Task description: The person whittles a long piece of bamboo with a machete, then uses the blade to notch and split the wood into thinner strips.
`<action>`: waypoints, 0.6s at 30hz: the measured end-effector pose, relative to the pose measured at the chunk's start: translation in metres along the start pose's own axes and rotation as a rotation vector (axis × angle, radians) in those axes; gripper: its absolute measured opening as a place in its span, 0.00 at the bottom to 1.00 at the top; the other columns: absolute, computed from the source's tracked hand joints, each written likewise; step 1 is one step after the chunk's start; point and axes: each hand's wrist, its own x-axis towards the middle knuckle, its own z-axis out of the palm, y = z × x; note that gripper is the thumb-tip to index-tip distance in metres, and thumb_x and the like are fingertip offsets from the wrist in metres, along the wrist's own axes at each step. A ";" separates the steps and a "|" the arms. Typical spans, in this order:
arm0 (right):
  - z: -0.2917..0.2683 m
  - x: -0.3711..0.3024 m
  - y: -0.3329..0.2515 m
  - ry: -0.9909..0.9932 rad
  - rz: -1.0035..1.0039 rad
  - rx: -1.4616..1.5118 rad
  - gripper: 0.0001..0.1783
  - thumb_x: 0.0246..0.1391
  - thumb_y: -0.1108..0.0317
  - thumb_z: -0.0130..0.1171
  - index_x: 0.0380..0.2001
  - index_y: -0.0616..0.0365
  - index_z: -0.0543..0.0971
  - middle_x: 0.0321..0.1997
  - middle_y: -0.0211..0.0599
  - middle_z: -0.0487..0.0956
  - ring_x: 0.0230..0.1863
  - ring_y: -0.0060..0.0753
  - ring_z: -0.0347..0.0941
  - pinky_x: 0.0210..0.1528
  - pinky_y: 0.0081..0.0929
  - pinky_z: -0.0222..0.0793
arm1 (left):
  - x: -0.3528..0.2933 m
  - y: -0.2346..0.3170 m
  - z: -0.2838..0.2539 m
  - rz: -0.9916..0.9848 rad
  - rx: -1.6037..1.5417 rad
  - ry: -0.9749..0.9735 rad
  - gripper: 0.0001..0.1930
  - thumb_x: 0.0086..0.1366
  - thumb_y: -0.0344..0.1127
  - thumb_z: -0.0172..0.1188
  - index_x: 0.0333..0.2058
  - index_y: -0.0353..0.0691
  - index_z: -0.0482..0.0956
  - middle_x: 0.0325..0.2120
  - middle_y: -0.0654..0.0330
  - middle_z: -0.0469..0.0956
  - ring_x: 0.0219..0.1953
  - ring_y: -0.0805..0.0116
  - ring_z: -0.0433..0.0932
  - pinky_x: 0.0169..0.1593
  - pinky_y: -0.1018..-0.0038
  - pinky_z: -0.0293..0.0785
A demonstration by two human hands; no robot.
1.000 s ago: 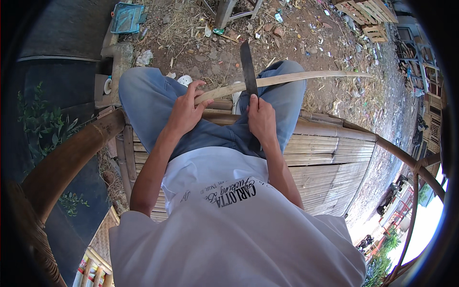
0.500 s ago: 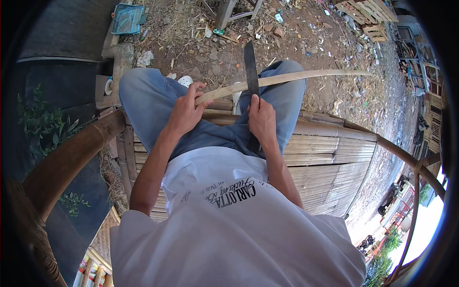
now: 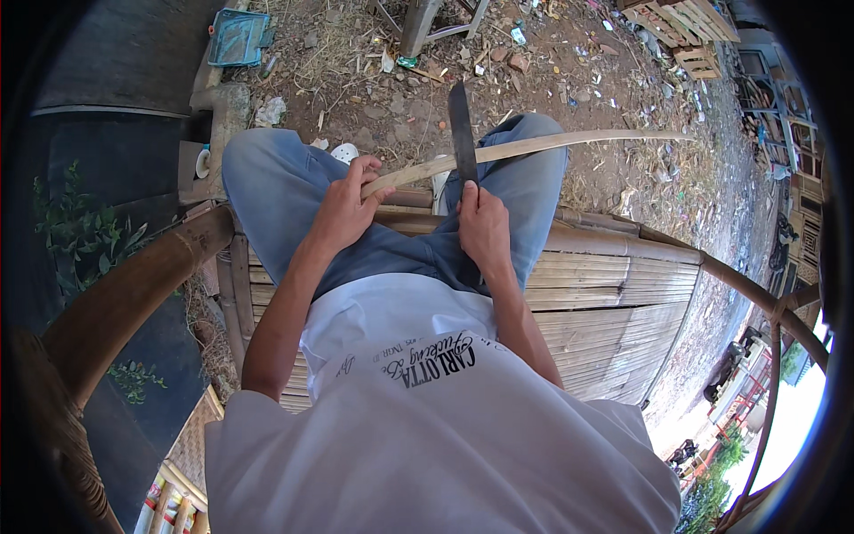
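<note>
My left hand [image 3: 349, 206] is closed around the near end of a long, pale strip that looks like split bamboo [image 3: 534, 142]. The strip runs up and to the right across my knees and tapers toward its far tip. In my right hand [image 3: 484, 222] is a machete [image 3: 463, 129] with a dark, broad blade pointing away from me. The blade crosses over the strip, a short way right of my left hand. Whether its edge bites into the strip I cannot tell. My right fingers hide most of the handle.
I sit cross-legged on a bamboo-slat bench [image 3: 614, 294] with curved bamboo rails [image 3: 133, 303]. Ahead lies littered dirt ground [image 3: 391, 107] with a blue plastic basket [image 3: 238, 37], a stool's legs [image 3: 418, 31] and wooden crates [image 3: 680, 22] at the far right.
My right hand and the machete have shifted slightly left and toward me along the strip. My left hand and the strip have hardly moved.
</note>
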 end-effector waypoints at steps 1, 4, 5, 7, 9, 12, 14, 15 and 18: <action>0.003 -0.004 -0.001 0.001 0.000 0.000 0.26 0.67 0.59 0.44 0.22 0.69 0.75 0.22 0.61 0.76 0.29 0.67 0.73 0.35 0.53 0.65 | 0.001 0.002 0.000 -0.014 -0.009 -0.005 0.19 0.65 0.34 0.61 0.50 0.37 0.65 0.35 0.44 0.82 0.38 0.44 0.81 0.39 0.60 0.75; 0.004 -0.008 0.002 -0.042 -0.053 -0.006 0.25 0.67 0.59 0.44 0.23 0.69 0.74 0.24 0.61 0.76 0.30 0.67 0.73 0.36 0.52 0.65 | -0.002 -0.002 0.001 -0.032 -0.004 -0.024 0.19 0.65 0.34 0.61 0.50 0.37 0.65 0.35 0.44 0.82 0.38 0.43 0.81 0.39 0.61 0.75; 0.005 -0.007 0.001 -0.043 -0.054 -0.004 0.25 0.67 0.59 0.44 0.23 0.69 0.74 0.24 0.61 0.76 0.30 0.67 0.73 0.36 0.52 0.65 | 0.000 -0.003 0.000 -0.032 -0.002 -0.023 0.19 0.65 0.34 0.61 0.50 0.37 0.65 0.35 0.44 0.82 0.38 0.43 0.81 0.39 0.61 0.75; 0.006 -0.007 0.000 -0.015 -0.038 0.026 0.25 0.67 0.58 0.44 0.23 0.69 0.74 0.23 0.61 0.76 0.30 0.67 0.73 0.36 0.52 0.65 | 0.002 0.000 0.003 -0.026 -0.034 -0.024 0.19 0.65 0.34 0.61 0.50 0.37 0.65 0.35 0.44 0.82 0.38 0.43 0.81 0.40 0.60 0.75; 0.013 -0.012 0.001 -0.025 -0.094 -0.001 0.25 0.67 0.59 0.43 0.23 0.69 0.74 0.23 0.61 0.76 0.30 0.67 0.73 0.35 0.52 0.65 | 0.001 -0.002 0.002 -0.010 -0.021 -0.006 0.19 0.65 0.35 0.61 0.49 0.37 0.65 0.36 0.43 0.82 0.39 0.43 0.81 0.40 0.59 0.75; 0.003 -0.005 -0.002 -0.035 -0.042 0.011 0.26 0.67 0.59 0.43 0.22 0.69 0.74 0.23 0.62 0.76 0.31 0.67 0.73 0.35 0.53 0.64 | -0.002 -0.004 0.004 0.004 0.002 0.008 0.19 0.65 0.36 0.61 0.49 0.37 0.65 0.37 0.43 0.81 0.40 0.43 0.81 0.41 0.59 0.75; 0.001 0.000 -0.002 -0.018 0.038 0.033 0.26 0.67 0.58 0.43 0.22 0.70 0.75 0.23 0.63 0.75 0.32 0.69 0.73 0.36 0.53 0.65 | -0.003 -0.006 0.004 -0.002 0.011 0.002 0.19 0.65 0.36 0.61 0.49 0.38 0.65 0.38 0.43 0.81 0.41 0.43 0.81 0.41 0.58 0.75; 0.005 -0.001 0.000 -0.016 0.047 0.029 0.26 0.67 0.58 0.43 0.22 0.70 0.75 0.23 0.63 0.75 0.32 0.69 0.73 0.36 0.53 0.65 | -0.002 -0.005 0.006 0.011 0.034 0.018 0.19 0.65 0.36 0.61 0.49 0.38 0.65 0.38 0.42 0.81 0.41 0.43 0.81 0.42 0.59 0.75; 0.014 0.004 0.006 -0.107 -0.014 0.015 0.28 0.67 0.55 0.43 0.24 0.71 0.76 0.23 0.62 0.77 0.26 0.63 0.75 0.32 0.48 0.69 | 0.007 -0.004 0.005 0.020 0.059 0.026 0.19 0.65 0.36 0.61 0.49 0.38 0.65 0.39 0.42 0.81 0.42 0.43 0.81 0.42 0.59 0.75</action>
